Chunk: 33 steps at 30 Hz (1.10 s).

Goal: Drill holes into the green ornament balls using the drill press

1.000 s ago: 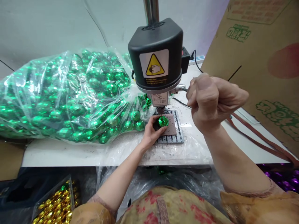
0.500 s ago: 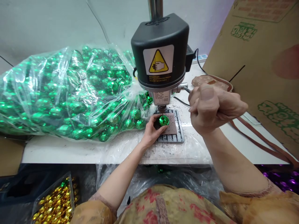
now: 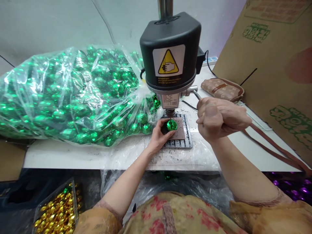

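Pinched between the thumb and fingers of my left hand [image 3: 159,138] is a shiny green faceted bauble [image 3: 172,125]. It rests on a brownish pad [image 3: 179,131] over the slotted metal base [image 3: 189,143] of a small drill press [image 3: 170,55]. The drill chuck [image 3: 170,112] is straight above the bauble, its bit reaching down to the top. My right hand [image 3: 220,118] is wrapped round the feed lever [image 3: 196,94] at the right of the machine. Dark shavings lie scattered around the base.
A large clear bag of green baubles [image 3: 73,100] fills the table's left side. A brown patterned purse [image 3: 221,89] and a cardboard box [image 3: 275,65] stand right. Below the table are a bin of gold baubles [image 3: 57,211] and purple baubles [image 3: 292,187].
My right hand has come down and slightly left with the lever, uncovering more of the purse. My left hand keeps the bauble in place on the pad. The view has shifted slightly.
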{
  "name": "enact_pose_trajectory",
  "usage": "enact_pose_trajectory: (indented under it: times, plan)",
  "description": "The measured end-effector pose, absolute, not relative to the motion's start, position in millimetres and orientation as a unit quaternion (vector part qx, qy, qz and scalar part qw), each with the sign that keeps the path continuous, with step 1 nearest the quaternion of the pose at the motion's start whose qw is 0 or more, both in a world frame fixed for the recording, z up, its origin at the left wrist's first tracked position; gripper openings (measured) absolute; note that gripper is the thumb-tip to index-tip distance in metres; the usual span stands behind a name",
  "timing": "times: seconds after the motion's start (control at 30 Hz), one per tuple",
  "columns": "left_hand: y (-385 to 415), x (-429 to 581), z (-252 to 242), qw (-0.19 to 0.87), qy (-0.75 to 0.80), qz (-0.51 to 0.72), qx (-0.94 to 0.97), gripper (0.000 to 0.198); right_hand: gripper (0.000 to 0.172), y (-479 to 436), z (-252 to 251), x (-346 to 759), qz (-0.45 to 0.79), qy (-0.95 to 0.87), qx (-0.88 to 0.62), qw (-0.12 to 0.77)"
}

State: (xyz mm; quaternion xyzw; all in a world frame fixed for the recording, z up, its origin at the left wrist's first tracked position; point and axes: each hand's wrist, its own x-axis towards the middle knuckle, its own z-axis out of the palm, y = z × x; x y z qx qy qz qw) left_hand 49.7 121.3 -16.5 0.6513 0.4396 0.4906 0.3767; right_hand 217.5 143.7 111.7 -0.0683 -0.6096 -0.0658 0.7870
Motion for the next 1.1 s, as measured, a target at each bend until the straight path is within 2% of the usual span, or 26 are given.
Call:
enact_pose_trajectory:
  times: [0.13, 0.27, 0.37, 0.47, 0.53, 0.63, 0.73, 0.83, 0.9, 1.0, 1.1]
  plan:
    - [120, 50, -15, 0.37, 0.441, 0.494, 0.651, 0.055, 0.047, 141, 113, 216, -0.045, -0.622, -0.058, 0.779]
    - [120, 53, -16, 0.367, 0.45, 0.497, 0.644, 0.054, 0.053, 137, 145, 208, 0.032, -0.552, -0.14, 0.821]
    - [117, 55, -15, 0.353, 0.474, 0.508, 0.627, 0.054, 0.046, 138, 171, 205, 0.078, -0.534, -0.163, 0.826]
    - [101, 53, -9, 0.281, 0.507, 0.524, 0.624, 0.048, 0.046, 141, 180, 207, 0.085, -0.546, -0.152, 0.819]
    - [79, 47, -4, 0.22, 0.478, 0.516, 0.676, 0.044, 0.045, 143, 179, 208, 0.09, -0.55, -0.139, 0.818]
    - [34, 33, -4, 0.125, 0.332, 0.426, 0.832, 0.044, 0.045, 144, 176, 209, 0.105, -0.551, -0.125, 0.818]
    - [-9, 20, -13, 0.012, 0.22, 0.269, 0.938, 0.029, 0.046, 144, 174, 209, 0.109, -0.553, -0.119, 0.817]
    - [-28, 10, -22, 0.001, 0.175, 0.218, 0.96, 0.024, 0.047, 143, 175, 209, 0.111, -0.554, -0.128, 0.815]
    - [-17, 6, -19, 0.035, 0.185, 0.262, 0.946, 0.028, 0.047, 142, 175, 209, 0.119, -0.55, -0.138, 0.815]
    - [38, 5, 0, 0.054, 0.289, 0.347, 0.89, 0.04, 0.044, 140, 176, 209, 0.126, -0.547, -0.14, 0.816]
    - [122, 7, 22, 0.058, 0.416, 0.374, 0.827, 0.03, 0.043, 139, 177, 209, 0.127, -0.545, -0.144, 0.816]
